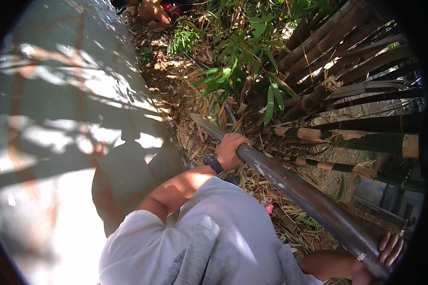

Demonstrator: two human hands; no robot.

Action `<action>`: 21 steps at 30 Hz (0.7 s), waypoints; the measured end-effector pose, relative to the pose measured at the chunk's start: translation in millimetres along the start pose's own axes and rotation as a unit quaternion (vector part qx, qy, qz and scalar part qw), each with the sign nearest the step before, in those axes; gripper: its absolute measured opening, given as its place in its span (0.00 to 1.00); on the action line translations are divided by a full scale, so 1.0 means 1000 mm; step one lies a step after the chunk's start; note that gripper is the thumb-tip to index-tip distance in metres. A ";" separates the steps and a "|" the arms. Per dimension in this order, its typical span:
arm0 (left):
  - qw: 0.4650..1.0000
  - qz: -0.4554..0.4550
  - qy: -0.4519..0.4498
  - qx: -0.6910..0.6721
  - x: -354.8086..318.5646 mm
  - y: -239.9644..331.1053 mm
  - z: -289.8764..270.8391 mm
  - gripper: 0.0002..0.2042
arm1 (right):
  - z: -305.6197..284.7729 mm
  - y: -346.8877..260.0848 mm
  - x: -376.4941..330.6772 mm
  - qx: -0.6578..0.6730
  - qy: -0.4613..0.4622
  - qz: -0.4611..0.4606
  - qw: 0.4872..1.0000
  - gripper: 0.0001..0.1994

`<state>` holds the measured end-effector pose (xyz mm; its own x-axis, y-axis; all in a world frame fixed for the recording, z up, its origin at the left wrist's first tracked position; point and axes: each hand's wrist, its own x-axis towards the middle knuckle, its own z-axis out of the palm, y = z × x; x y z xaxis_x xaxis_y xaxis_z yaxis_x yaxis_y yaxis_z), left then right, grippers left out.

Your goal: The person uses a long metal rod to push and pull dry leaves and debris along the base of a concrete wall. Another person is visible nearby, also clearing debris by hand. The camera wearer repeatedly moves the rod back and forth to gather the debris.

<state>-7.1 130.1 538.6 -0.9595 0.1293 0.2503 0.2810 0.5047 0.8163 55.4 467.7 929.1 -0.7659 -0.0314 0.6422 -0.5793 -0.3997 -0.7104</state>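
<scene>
A long dark brown pole (297, 187), round and worn with pale scuffs, runs slantwise across my front from the middle of the view to the lower right. Its far end tapers to a lighter tip over the dry leaves. My left hand (230, 151) is closed over the pole near that end; a black watch (213, 162) sits on the wrist. Farther down, at the lower right, my right hand (389, 249) grips the thick near part, its fingers curled over the top. The pole's near end is cut off by the dark rim.
A pale concrete wall (47, 118) with sun patches and my shadow stands on the left. Dense bamboo stalks (318, 47) and green leaves (271, 95) crowd the upper right. Dry leaf litter (176, 95) covers the ground. Another person's hand (157, 16) shows at the top.
</scene>
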 end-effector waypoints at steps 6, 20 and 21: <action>0.997 -0.033 0.041 0.058 0.005 -0.080 -0.044 0.19 | 0.072 0.114 -0.031 -0.032 0.030 0.052 0.998 0.27; 0.990 -0.075 0.110 0.040 -0.033 -0.086 -0.023 0.20 | 0.042 0.107 -0.026 0.002 -0.009 0.044 0.999 0.20; 0.992 -0.078 0.092 0.024 -0.039 -0.081 -0.023 0.20 | 0.039 0.105 -0.028 -0.011 0.018 0.067 0.998 0.23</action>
<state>8.3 65.0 474.6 -0.9701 -0.1089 0.2167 0.1234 0.5475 0.8277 27.2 390.8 847.6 -0.8463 -0.0513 0.5302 -0.4758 -0.3746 -0.7958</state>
